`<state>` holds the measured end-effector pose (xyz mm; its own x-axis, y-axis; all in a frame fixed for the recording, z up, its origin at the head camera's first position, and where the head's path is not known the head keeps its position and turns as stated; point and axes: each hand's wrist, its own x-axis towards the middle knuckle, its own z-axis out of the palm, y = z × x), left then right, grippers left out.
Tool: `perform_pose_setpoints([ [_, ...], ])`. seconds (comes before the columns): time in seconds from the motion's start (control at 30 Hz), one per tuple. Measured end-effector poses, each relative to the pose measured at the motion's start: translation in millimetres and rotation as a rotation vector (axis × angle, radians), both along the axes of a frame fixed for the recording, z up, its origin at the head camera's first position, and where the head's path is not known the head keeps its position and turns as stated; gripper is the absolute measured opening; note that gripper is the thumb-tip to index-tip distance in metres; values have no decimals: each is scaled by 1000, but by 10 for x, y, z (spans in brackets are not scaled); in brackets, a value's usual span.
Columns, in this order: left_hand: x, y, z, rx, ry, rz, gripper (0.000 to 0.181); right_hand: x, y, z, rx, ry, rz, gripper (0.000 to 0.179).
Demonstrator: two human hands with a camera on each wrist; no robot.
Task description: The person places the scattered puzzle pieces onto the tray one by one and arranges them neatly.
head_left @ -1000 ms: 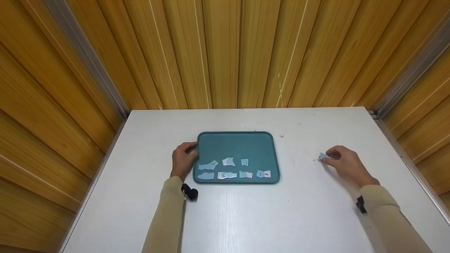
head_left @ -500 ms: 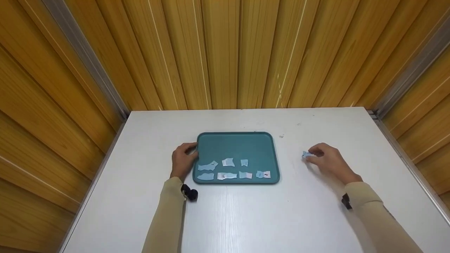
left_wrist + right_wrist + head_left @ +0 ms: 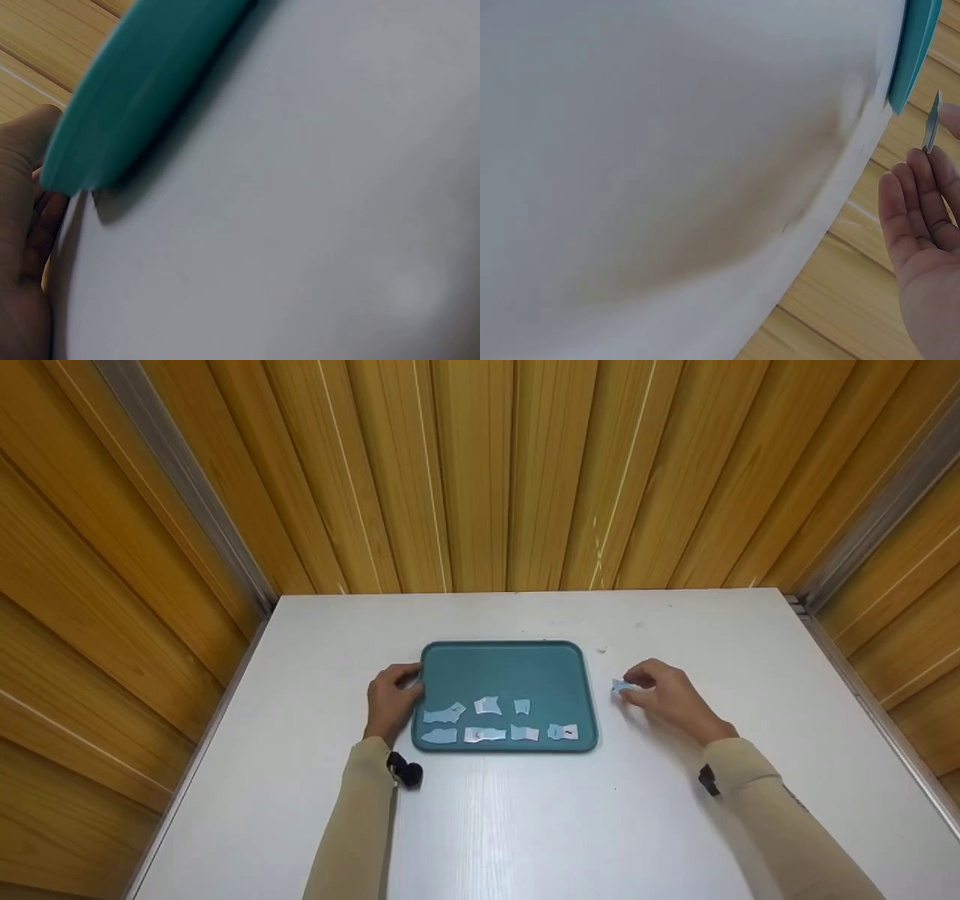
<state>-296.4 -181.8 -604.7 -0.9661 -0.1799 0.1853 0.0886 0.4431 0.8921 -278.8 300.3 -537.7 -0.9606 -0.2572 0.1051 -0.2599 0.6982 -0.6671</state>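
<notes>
In the head view a green tray (image 3: 502, 671) lies on the white table, bearing several torn light-blue paper pieces in two rows along its near half. My left hand (image 3: 391, 701) holds the tray's left rim with thumb and fingers; the left wrist view shows the hand (image 3: 22, 225) right at the tray's edge (image 3: 142, 82). Right of the tray, my right hand (image 3: 666, 694) pinches a small light-blue scrap of paper (image 3: 621, 685) between thumb and fingertips. Seen edge-on in the right wrist view, the scrap (image 3: 931, 124) stands over the fingers of that hand (image 3: 930, 247).
The white table (image 3: 540, 825) reaches back to a wall of yellow wood-grain panels (image 3: 480, 480), with more panelling on both sides. Small crumbs (image 3: 601, 650) lie just right of the tray. A black wrist camera (image 3: 405, 771) sits on the left sleeve.
My right hand has moved left across the table toward the tray, carrying the paper scrap. The left hand and the tray have stayed in place.
</notes>
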Motion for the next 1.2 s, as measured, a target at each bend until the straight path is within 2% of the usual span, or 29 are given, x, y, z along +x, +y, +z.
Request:
perform_pose_setpoints([
  [0.3,1,-1,3,1,-15,1,34,-47,-275,-18,-5,-22,50,27],
  [0.7,4,-7,-6,11,-29,1,33,-38,-601,-6,10,-58,124,30],
  [1.0,-3,-5,1,10,7,0,32,-42,-805,-30,28,-83,179,30],
  [1.2,-7,-3,4,13,-1,5,31,-26,-884,-92,42,-110,189,27],
])
